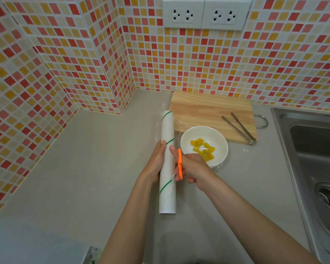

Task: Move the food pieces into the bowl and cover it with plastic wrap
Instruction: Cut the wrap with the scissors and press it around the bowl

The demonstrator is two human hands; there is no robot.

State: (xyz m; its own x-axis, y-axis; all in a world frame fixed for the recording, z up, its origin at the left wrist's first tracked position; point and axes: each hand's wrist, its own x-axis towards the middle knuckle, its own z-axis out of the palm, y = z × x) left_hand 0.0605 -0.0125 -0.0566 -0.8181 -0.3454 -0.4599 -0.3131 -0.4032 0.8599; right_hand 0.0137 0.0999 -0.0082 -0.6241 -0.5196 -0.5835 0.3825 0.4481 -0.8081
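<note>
Grey surface [95, 149] w/ cutting board [202, 109] at back; bowl [187, 141] just in front, touching its near edge.

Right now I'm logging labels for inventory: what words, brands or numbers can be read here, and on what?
None can be read.
plastic wrap roll: only green diagonal stripes, no lettering.
wall sockets: no visible markings.
orange cutter: no visible text.

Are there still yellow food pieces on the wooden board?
No, the cutting board holds only the tongs; the yellow pieces lie in the bowl.
</note>
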